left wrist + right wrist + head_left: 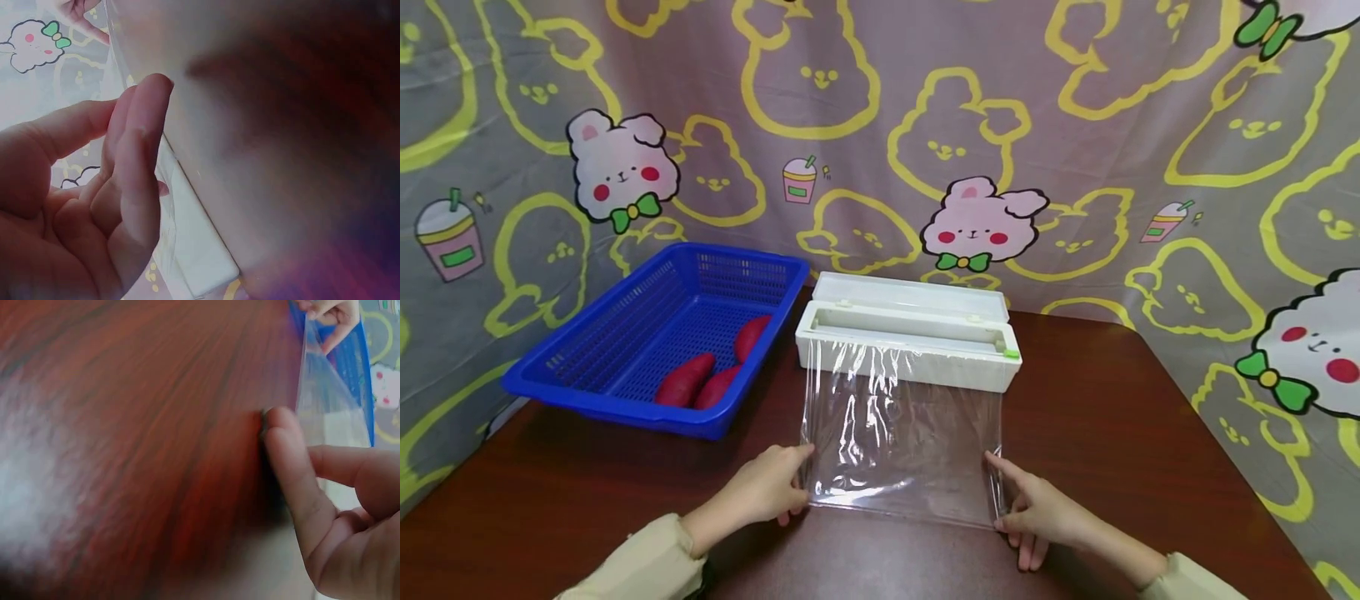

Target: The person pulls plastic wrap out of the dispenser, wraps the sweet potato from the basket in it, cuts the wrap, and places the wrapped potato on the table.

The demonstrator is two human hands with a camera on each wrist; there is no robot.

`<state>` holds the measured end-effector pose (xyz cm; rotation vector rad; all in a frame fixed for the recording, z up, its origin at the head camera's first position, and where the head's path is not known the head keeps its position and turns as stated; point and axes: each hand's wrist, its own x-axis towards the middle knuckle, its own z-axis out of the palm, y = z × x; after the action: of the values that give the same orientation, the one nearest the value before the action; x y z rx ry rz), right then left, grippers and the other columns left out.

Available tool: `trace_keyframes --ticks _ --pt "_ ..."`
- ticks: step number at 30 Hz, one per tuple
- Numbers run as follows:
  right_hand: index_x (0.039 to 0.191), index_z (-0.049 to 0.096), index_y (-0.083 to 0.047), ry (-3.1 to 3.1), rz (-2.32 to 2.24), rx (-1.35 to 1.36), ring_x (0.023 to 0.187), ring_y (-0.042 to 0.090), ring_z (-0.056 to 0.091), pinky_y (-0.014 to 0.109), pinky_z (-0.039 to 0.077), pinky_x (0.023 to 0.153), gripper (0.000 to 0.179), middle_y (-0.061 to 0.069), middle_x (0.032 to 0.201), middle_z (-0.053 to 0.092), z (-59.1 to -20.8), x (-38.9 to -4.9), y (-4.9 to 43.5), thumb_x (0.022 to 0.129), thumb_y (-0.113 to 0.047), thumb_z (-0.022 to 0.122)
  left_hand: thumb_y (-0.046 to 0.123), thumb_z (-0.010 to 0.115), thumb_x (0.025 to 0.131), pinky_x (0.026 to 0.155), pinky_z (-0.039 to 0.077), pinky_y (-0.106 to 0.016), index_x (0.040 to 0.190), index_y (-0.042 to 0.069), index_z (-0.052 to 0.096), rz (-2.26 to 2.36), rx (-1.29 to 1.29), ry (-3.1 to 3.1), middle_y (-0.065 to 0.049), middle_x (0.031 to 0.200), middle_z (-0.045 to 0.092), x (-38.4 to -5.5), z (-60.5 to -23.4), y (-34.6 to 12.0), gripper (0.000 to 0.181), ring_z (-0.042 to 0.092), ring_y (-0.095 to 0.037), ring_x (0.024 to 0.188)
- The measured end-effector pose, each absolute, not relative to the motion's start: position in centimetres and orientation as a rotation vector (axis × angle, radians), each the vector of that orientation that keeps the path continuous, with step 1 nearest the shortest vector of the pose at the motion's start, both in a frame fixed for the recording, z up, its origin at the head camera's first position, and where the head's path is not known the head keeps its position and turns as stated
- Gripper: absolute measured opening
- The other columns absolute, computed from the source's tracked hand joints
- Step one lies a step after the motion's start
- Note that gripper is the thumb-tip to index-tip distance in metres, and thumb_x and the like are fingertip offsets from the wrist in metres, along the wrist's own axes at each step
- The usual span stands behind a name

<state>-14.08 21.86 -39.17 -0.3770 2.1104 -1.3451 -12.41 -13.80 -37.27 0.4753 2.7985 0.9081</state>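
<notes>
A sheet of clear cling film stretches from the front of a white dispenser box toward me, above the dark table. At its near left corner my left hand pinches the film between thumb and fingers. On the opposite side my right hand pinches the near right corner. The box's lid is tipped back, and a small green slider sits at the right end of its front edge. In the right wrist view the film runs taut between both hands.
Left of the box stands a blue plastic basket holding several red sweet potatoes. The brown wooden table extends to both sides. A cartoon-printed curtain hangs close behind the box and along the sides.
</notes>
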Motion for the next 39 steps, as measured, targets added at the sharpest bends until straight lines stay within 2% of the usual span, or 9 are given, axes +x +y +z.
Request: trace_keyframes --ticks 4,20,28,35,39 --pt "0.143 0.005 -0.005 2.039 -1.390 -0.333 0.041 0.023 0.058 0.035 0.046 0.036 0.084 0.012 0.053 0.053 -39.9 -14.3 22.3 0.081 -0.006 0.062 0.001 0.066 0.071 0.039 0.041 -0.026 0.122 -0.013 0.043 0.914 0.475 2.779 0.006 0.048 0.052 -12.6 -37.4 -13.8 0.057 0.051 -0.009 0.035" --pt "0.144 0.003 -0.010 1.885 -1.416 -0.281 0.042 0.021 0.058 0.033 0.046 0.037 0.086 0.012 0.053 0.057 -40.4 -15.1 23.0 0.082 -0.013 0.063 0.010 0.068 0.073 0.054 0.045 -0.032 0.120 -0.010 0.048 0.768 0.440 2.767 0.008 0.047 0.052 -13.4 -37.6 -13.9 0.055 0.051 -0.007 0.035" --pt "0.143 0.004 -0.010 1.900 -1.422 -0.291 0.041 0.024 0.058 0.036 0.046 0.036 0.083 0.014 0.053 0.056 -40.4 -15.1 23.0 0.084 -0.012 0.061 0.018 0.064 0.078 0.052 0.044 -0.031 0.115 -0.006 0.054 0.767 0.430 2.756 0.009 0.042 0.049 -13.7 -37.8 -14.1 0.045 0.050 -0.008 0.034" --pt "0.144 0.004 -0.012 1.885 -1.422 -0.273 0.042 0.024 0.058 0.034 0.046 0.037 0.083 0.013 0.053 0.057 -40.6 -15.3 23.0 0.084 -0.013 0.062 0.023 0.060 0.083 0.058 0.045 -0.034 0.115 -0.004 0.054 0.748 0.407 2.776 0.008 0.045 0.051 -13.4 -37.6 -14.1 0.042 0.049 -0.007 0.035" --pt "0.144 0.004 -0.012 1.869 -1.425 -0.276 0.043 0.023 0.059 0.034 0.046 0.038 0.084 0.013 0.054 0.057 -40.7 -15.4 23.1 0.083 -0.014 0.062 0.025 0.062 0.083 0.053 0.043 -0.032 0.115 0.000 0.054 0.736 0.415 2.804 0.008 0.047 0.050 -13.2 -37.4 -14.2 0.041 0.048 -0.007 0.034"
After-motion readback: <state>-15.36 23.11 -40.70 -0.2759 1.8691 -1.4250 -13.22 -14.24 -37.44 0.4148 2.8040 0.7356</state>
